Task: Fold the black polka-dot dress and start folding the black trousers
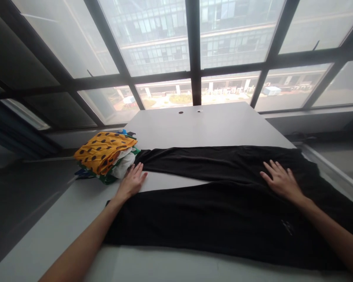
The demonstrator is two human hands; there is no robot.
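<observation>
A pair of black trousers (194, 211) lies spread flat across the table, its waist to the right and both legs stretching left. My right hand (282, 181) rests palm down on the upper part of the trousers, fingers apart. At the left, my left hand (132, 181) lies with fingers stretched by the end of the far leg, close against a pile of folded clothes (106, 152). Orange cloth with dark spots tops that pile, with white and green fabric under it. A small pale mark shows on the near leg.
The white table (191, 127) reaches to a large window with dark frames (195, 51). Two small round holes sit near the table's far edge. A pale rail or ledge (335, 166) runs along the right side, and a dark curtain hangs at the left.
</observation>
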